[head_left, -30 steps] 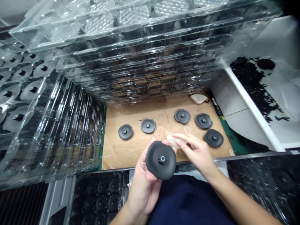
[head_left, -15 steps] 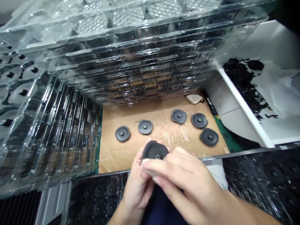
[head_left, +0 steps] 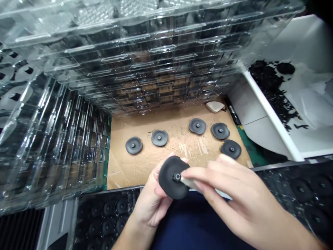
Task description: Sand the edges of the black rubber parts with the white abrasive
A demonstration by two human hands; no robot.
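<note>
My left hand [head_left: 153, 196] grips a black rounded disc [head_left: 170, 187] by its edge, the face with the raised centre stud turned up. In my right hand [head_left: 234, 194] a small cream-white flat piece [head_left: 189, 183] is pinched between thumb and fingers. Its tip is by the stud, and most of it is hidden by the fingers. Beyond my hands, several similar discs lie stud-up on the cardboard sheet [head_left: 125, 173], among them one disc [head_left: 134, 145] at the left and another disc [head_left: 231, 149] at the right.
Tall stacks of clear plastic trays [head_left: 161, 69] rise behind the cardboard, with another tray stack [head_left: 70, 139] at the left. A white bin [head_left: 275, 118] at the right holds black scraps. A pale wedge-shaped piece [head_left: 215, 107] and a black marker-like stick [head_left: 232, 110] lie at the back right.
My right hand has moved right, off the front of the disc, uncovering its stud and lower edge. The disc now faces me more fully; my left hand still holds it.
</note>
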